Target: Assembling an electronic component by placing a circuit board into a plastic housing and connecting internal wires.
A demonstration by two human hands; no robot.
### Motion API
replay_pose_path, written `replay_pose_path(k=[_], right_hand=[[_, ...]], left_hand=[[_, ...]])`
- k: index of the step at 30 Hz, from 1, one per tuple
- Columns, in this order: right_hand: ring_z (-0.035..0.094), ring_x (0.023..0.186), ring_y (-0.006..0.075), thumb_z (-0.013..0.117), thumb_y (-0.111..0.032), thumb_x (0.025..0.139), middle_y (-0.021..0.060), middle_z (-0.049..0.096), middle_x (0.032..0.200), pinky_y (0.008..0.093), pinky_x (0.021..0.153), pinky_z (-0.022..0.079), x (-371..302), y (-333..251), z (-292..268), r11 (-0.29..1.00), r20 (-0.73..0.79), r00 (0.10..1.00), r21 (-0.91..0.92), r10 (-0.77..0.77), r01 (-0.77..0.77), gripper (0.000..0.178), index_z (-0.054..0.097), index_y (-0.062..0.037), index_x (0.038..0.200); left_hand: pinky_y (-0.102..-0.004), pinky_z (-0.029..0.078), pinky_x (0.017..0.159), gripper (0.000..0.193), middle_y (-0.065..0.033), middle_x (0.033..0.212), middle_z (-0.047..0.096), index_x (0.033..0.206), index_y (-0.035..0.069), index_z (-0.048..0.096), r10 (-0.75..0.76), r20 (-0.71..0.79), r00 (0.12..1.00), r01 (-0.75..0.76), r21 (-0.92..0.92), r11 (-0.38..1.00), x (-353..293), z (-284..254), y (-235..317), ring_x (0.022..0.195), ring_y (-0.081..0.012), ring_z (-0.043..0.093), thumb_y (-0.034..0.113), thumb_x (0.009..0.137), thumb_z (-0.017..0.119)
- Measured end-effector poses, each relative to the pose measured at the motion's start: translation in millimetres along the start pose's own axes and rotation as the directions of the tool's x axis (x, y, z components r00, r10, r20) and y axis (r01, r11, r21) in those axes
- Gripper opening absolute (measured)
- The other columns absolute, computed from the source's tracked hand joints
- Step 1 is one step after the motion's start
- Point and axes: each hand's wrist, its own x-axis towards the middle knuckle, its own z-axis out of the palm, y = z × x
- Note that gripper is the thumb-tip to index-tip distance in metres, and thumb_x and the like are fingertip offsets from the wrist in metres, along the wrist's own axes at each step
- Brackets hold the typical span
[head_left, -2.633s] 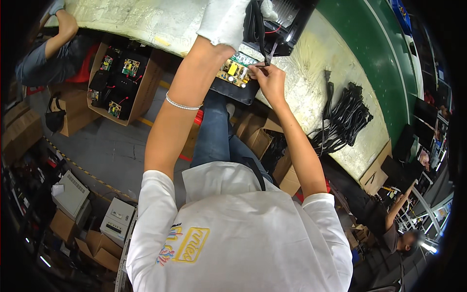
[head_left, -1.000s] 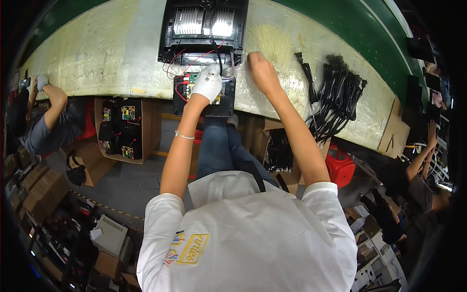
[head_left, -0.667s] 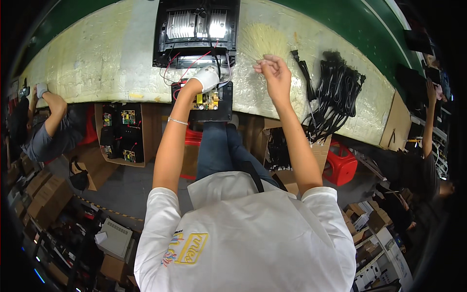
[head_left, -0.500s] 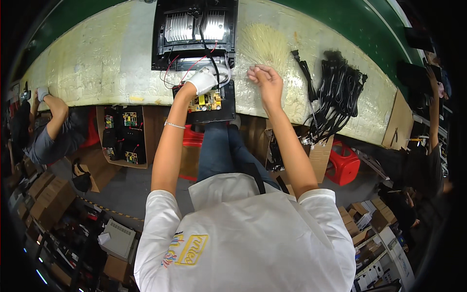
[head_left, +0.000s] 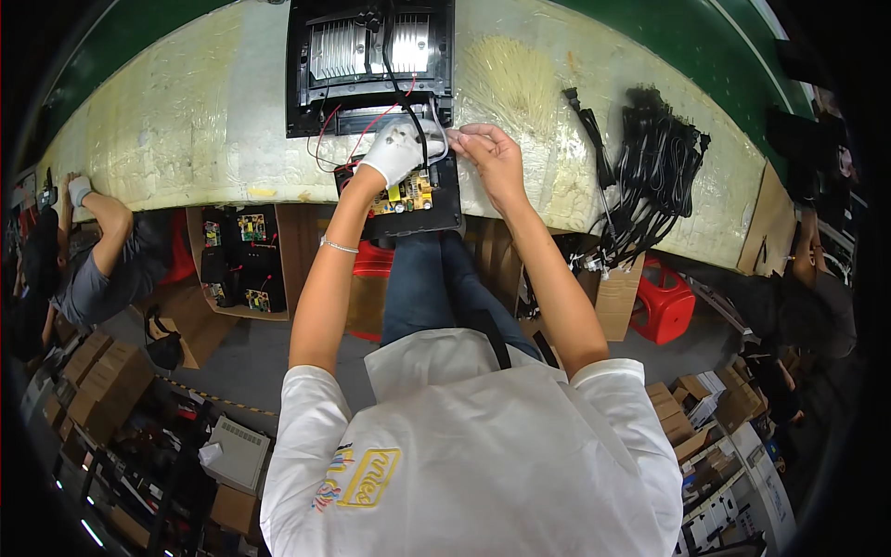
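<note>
The gloved left hand hides the far part of the circuit board; beyond its right side, the right hand bends its fingers. Whether either pinches anything, I cannot tell.

Yellowish circuit board, partly hidden, on black panel, black cable looping from finned black housing

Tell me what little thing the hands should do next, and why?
I'd say the bare right hand should probably move a bit left and steady the pale wires, because its fingertips are close beside them, while the gloved left hand is by the black cable at the far side of the circuit board. Whether the right fingertips hold anything is too small to tell.
</note>
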Motion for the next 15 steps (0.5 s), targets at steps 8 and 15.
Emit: replay_pose_path(k=[8,15], right_hand=[[0.065,0.095,0.0162,0.058,0.003,0.09,0.0125,0.067,0.099,0.0263,0.086,0.052,4.8,10.3,-3.2,0.955,0.112,0.978,-0.218,-0.178,0.199,0.016,0.057,0.0062,0.105],[0.063,0.088,0.0113,0.06,0.0,0.091,0.008,0.064,0.097,0.0239,0.078,0.052,5.8,17.1,-0.4,0.943,0.099,0.985,-0.289,-0.144,0.167,0.012,0.057,0.0037,0.101]], left_hand=[[-0.034,0.05,0.082,0.022,-0.0116,0.109,0.065,0.105,0.008,0.065,0.076,0.114,0.991,-0.098,0.202,0.974,1.4,-1.7,-8.3,0.098,-0.0283,0.063,0.021,0.09,0.054],[-0.0346,0.052,0.078,0.018,-0.0091,0.101,0.065,0.101,0.01,0.064,0.238,0.071,0.969,-0.248,0.335,0.909,6.7,14.7,-36.4,0.092,-0.028,0.063,0.014,0.089,0.051]])
